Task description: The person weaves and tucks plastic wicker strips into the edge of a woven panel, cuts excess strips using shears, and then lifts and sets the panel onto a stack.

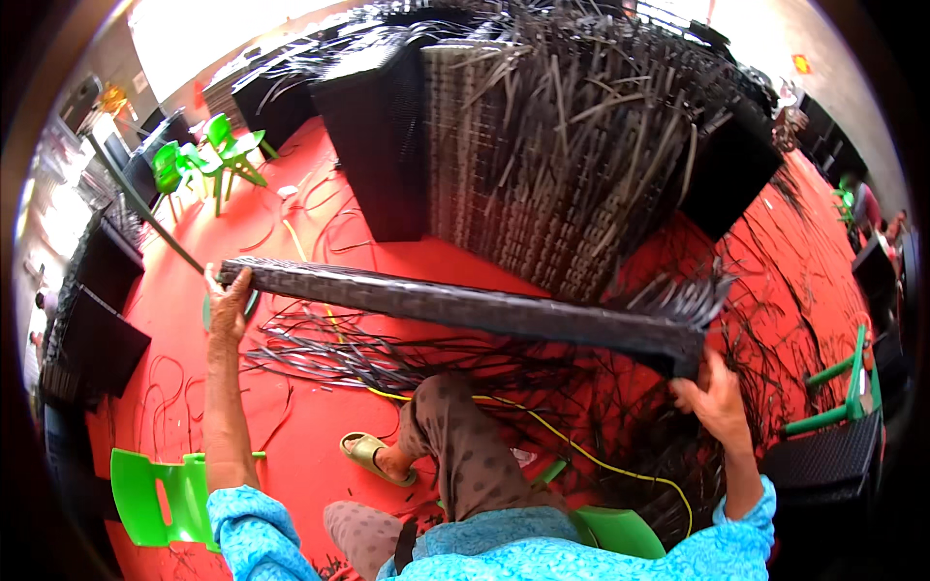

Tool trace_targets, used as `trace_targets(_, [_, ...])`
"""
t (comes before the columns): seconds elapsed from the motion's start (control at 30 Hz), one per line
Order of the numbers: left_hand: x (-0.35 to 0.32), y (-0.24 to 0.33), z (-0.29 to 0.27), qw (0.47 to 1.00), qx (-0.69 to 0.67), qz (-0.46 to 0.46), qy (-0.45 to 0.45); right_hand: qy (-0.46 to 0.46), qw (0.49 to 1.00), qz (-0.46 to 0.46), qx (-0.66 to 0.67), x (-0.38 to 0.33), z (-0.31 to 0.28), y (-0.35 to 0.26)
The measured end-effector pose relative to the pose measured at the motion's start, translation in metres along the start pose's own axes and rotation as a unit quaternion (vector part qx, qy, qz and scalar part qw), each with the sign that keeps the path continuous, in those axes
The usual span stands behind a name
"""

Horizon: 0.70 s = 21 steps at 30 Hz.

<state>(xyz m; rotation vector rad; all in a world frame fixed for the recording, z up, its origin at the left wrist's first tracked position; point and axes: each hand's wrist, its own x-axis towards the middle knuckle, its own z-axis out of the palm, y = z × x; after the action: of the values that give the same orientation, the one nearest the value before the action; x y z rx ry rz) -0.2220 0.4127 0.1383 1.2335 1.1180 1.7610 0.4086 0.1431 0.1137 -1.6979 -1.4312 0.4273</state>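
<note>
A long black woven wicker piece (465, 298) stretches across in front of me, its right end a little lower and nearer. My left hand (229, 302) grips its narrow left end, thumb and fingers closed round the edge. At the other end my right hand (715, 395) holds the bent, thicker corner with curled fingers. Loose strip ends (688, 298) fan upward from that corner. On the floor beneath the piece lies a tangle of black plastic strips (378, 356).
Beyond stands a large woven black panel (528, 174) with many strips hanging over it. Green plastic chairs (165, 499) stand at the lower left, far left and right. A yellow cord (601, 463) crosses the red floor (184, 387). Dark woven blocks (102, 339) line the left side.
</note>
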Motion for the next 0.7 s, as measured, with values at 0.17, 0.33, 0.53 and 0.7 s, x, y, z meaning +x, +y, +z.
trace_targets(0.17, [0.034, 0.006, 0.024, 0.997, 0.069, -0.007, 0.040, 0.188, 0.871, -0.363, -0.274, 0.028, 0.021, -0.046])
trace_targets(0.33, [0.036, 0.023, 0.050, 0.979, 0.169, -0.077, 0.085, 0.092, 0.846, -0.452, -0.268, 0.105, 0.098, -0.102])
trace_targets(0.53, [0.030, 0.007, 0.081, 0.981, 0.154, -0.081, 0.088, 0.134, 0.800, -0.441, -0.383, 0.167, 0.125, -0.101])
trace_targets(0.7, [-0.019, -0.073, 0.049, 0.948, 0.290, -0.073, -0.108, 0.081, 0.820, -0.440, -0.356, 0.211, 0.111, -0.113])
